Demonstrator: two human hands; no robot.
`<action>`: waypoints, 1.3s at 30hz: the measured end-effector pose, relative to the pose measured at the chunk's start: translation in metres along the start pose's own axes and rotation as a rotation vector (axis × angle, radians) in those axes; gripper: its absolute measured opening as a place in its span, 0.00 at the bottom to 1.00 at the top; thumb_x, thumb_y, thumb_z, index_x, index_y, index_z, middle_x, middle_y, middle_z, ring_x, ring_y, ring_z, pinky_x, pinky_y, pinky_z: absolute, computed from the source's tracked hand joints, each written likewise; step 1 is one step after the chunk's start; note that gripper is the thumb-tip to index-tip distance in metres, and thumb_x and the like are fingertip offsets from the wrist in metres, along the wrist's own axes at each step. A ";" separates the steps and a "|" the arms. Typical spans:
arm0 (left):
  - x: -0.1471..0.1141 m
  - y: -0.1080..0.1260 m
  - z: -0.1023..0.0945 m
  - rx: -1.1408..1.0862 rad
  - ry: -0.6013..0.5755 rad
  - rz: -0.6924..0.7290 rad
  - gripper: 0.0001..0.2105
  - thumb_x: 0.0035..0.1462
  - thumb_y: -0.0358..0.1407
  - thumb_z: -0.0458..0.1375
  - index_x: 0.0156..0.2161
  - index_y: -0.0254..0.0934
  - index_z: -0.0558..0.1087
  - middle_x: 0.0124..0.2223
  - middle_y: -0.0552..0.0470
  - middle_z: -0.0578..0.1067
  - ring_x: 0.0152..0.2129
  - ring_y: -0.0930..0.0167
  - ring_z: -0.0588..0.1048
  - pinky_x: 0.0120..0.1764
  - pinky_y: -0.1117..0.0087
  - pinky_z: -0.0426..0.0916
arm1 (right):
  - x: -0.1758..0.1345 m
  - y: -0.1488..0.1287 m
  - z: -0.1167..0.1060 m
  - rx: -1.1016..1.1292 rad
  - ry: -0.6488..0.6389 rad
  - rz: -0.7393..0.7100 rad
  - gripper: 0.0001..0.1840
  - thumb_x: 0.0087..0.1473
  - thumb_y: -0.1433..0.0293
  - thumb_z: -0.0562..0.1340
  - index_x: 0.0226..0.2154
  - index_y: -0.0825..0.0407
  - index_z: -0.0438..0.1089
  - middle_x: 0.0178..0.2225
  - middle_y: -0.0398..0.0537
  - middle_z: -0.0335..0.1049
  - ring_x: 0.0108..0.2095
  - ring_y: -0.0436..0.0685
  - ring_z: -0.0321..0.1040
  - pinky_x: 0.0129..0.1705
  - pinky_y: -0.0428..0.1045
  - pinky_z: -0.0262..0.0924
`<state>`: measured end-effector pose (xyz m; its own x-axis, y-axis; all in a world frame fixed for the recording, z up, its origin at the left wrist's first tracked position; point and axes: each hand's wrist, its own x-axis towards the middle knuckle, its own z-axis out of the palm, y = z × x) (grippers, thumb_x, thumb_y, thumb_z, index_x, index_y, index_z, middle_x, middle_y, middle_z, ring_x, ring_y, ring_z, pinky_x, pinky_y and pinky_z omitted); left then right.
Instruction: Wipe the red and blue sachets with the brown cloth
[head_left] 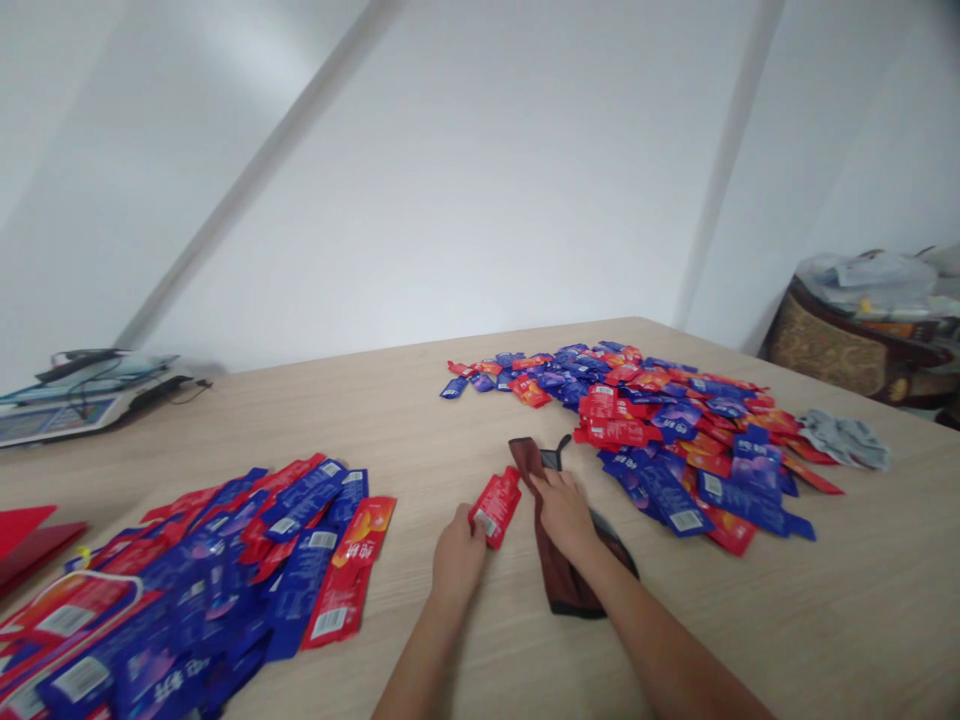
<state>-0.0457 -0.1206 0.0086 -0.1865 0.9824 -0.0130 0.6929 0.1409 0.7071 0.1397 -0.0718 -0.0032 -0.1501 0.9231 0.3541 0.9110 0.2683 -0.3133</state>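
My left hand (pixel 459 552) is closed on the lower left edge of a small red sachet (pixel 496 508) with a white barcode label, held just above or on the table. Beside it, my right hand (pixel 566 510) grips the upper part of a brown cloth pouch (pixel 553 565) with dark mesh and a small loop at its top. The pouch stands partly raised, its near end resting on the table. My right hand and forearm hide some of its mesh side. The sachet and the pouch are apart by a narrow gap.
A large pile of red and blue sachets (pixel 675 430) spreads at the back right, with a grey cloth (pixel 844 438) beside it. Another pile (pixel 225 570) covers the near left. Papers and a cable (pixel 90 390) lie far left; a patterned chair (pixel 832 335) stands beyond the table (pixel 337 400).
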 end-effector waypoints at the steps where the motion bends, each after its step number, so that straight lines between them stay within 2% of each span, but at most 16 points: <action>1: -0.003 0.002 -0.001 0.168 0.108 0.077 0.15 0.58 0.41 0.47 0.45 0.34 0.66 0.32 0.46 0.75 0.31 0.65 0.74 0.35 0.67 0.66 | 0.001 0.005 0.001 0.018 0.024 0.013 0.29 0.50 0.81 0.50 0.51 0.47 0.66 0.51 0.49 0.65 0.49 0.61 0.57 0.48 0.52 0.51; 3: -0.008 0.006 0.000 0.349 0.268 0.285 0.19 0.58 0.42 0.49 0.50 0.32 0.64 0.45 0.39 0.73 0.45 0.61 0.70 0.45 0.61 0.64 | 0.002 0.011 0.004 0.067 0.062 0.025 0.29 0.50 0.80 0.49 0.53 0.48 0.65 0.50 0.50 0.65 0.49 0.60 0.57 0.50 0.52 0.50; 4: -0.010 0.008 0.003 0.403 0.297 0.404 0.20 0.58 0.41 0.50 0.53 0.33 0.63 0.50 0.38 0.70 0.50 0.60 0.67 0.50 0.59 0.61 | 0.001 0.013 0.005 0.089 0.076 0.029 0.29 0.51 0.80 0.49 0.54 0.49 0.64 0.50 0.50 0.65 0.49 0.59 0.58 0.51 0.51 0.50; 6: -0.011 0.009 0.011 0.479 0.281 0.596 0.21 0.59 0.39 0.49 0.57 0.39 0.61 0.58 0.42 0.63 0.56 0.60 0.59 0.56 0.55 0.54 | 0.000 0.014 0.008 0.123 0.103 0.040 0.28 0.52 0.79 0.48 0.54 0.50 0.63 0.49 0.51 0.65 0.49 0.58 0.58 0.52 0.51 0.50; 7: -0.012 0.009 0.014 0.510 0.268 0.630 0.20 0.59 0.39 0.49 0.57 0.42 0.61 0.59 0.44 0.62 0.58 0.60 0.57 0.57 0.53 0.52 | 0.000 0.015 0.009 0.136 0.114 0.042 0.28 0.52 0.79 0.48 0.55 0.51 0.62 0.49 0.51 0.65 0.49 0.58 0.58 0.53 0.51 0.50; 11: -0.013 0.006 0.019 0.605 0.261 0.544 0.17 0.59 0.41 0.50 0.53 0.44 0.67 0.56 0.43 0.66 0.56 0.58 0.60 0.55 0.49 0.53 | 0.001 0.020 0.014 0.189 0.135 0.021 0.27 0.52 0.78 0.47 0.54 0.51 0.63 0.48 0.51 0.65 0.51 0.58 0.58 0.54 0.52 0.50; 14: -0.014 0.013 0.017 0.641 0.272 0.518 0.16 0.58 0.39 0.51 0.50 0.38 0.69 0.53 0.41 0.68 0.55 0.56 0.61 0.56 0.49 0.53 | 0.003 0.022 0.016 0.247 0.162 0.021 0.28 0.51 0.78 0.47 0.54 0.51 0.63 0.48 0.52 0.65 0.51 0.58 0.57 0.54 0.53 0.51; 17: -0.010 0.028 0.021 0.618 0.276 0.561 0.18 0.59 0.38 0.49 0.52 0.30 0.67 0.56 0.39 0.66 0.58 0.57 0.56 0.58 0.51 0.51 | 0.004 0.023 0.016 0.341 0.222 0.047 0.28 0.51 0.78 0.46 0.54 0.52 0.62 0.48 0.52 0.65 0.51 0.58 0.57 0.54 0.54 0.51; 19: -0.004 0.040 0.029 0.594 0.192 0.654 0.21 0.60 0.36 0.46 0.56 0.31 0.61 0.60 0.41 0.61 0.60 0.60 0.53 0.58 0.54 0.50 | 0.004 0.024 0.015 0.416 0.284 0.090 0.28 0.51 0.77 0.45 0.54 0.53 0.61 0.48 0.52 0.65 0.51 0.58 0.56 0.55 0.55 0.51; 22: 0.006 0.047 0.043 0.602 -0.025 0.753 0.22 0.61 0.36 0.44 0.60 0.38 0.57 0.63 0.46 0.56 0.60 0.63 0.53 0.58 0.55 0.51 | 0.003 0.027 0.012 0.518 0.376 0.177 0.27 0.52 0.74 0.45 0.54 0.55 0.60 0.50 0.53 0.63 0.53 0.58 0.55 0.56 0.56 0.49; 24: 0.010 0.045 0.050 0.627 -0.074 0.714 0.22 0.62 0.39 0.43 0.60 0.41 0.57 0.64 0.47 0.55 0.60 0.61 0.52 0.57 0.51 0.50 | 0.003 0.029 0.011 0.570 0.403 0.207 0.26 0.53 0.72 0.45 0.53 0.55 0.61 0.51 0.54 0.62 0.53 0.58 0.54 0.56 0.57 0.49; 27: 0.012 0.029 0.044 0.676 0.046 0.524 0.24 0.61 0.44 0.43 0.61 0.38 0.57 0.63 0.42 0.56 0.60 0.56 0.53 0.57 0.48 0.48 | 0.002 0.031 0.011 0.610 0.385 0.196 0.25 0.53 0.71 0.46 0.52 0.54 0.62 0.51 0.54 0.63 0.53 0.58 0.55 0.56 0.57 0.49; 29: 0.013 0.013 0.028 0.743 0.159 0.353 0.28 0.60 0.47 0.44 0.59 0.30 0.59 0.61 0.34 0.58 0.58 0.52 0.55 0.56 0.49 0.48 | 0.002 0.031 0.011 0.617 0.363 0.190 0.25 0.52 0.71 0.46 0.52 0.55 0.62 0.50 0.54 0.64 0.53 0.58 0.55 0.56 0.57 0.49; 32: 0.012 -0.015 -0.009 0.884 0.296 0.161 0.33 0.59 0.50 0.43 0.55 0.19 0.63 0.57 0.24 0.62 0.55 0.49 0.58 0.56 0.50 0.47 | 0.003 0.030 0.011 0.624 0.346 0.189 0.25 0.52 0.70 0.46 0.52 0.56 0.63 0.50 0.55 0.64 0.53 0.58 0.55 0.56 0.57 0.49; 36: 0.008 -0.051 -0.054 1.022 0.408 0.055 0.35 0.59 0.52 0.41 0.50 0.15 0.67 0.53 0.22 0.65 0.53 0.48 0.61 0.54 0.49 0.48 | 0.002 0.029 0.011 0.635 0.341 0.186 0.25 0.52 0.70 0.46 0.51 0.55 0.63 0.50 0.54 0.64 0.53 0.58 0.56 0.56 0.56 0.49; 39: 0.005 -0.071 -0.073 1.085 0.446 0.007 0.35 0.59 0.52 0.40 0.49 0.16 0.68 0.54 0.24 0.65 0.54 0.48 0.60 0.54 0.49 0.47 | 0.002 0.029 0.010 0.644 0.344 0.195 0.25 0.52 0.70 0.47 0.51 0.55 0.63 0.50 0.53 0.64 0.53 0.57 0.56 0.56 0.56 0.50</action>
<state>-0.1466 -0.1349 0.0095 -0.2588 0.8837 0.3899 0.8852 0.3785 -0.2705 0.1624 -0.0598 -0.0204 0.2159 0.8604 0.4617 0.4882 0.3144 -0.8141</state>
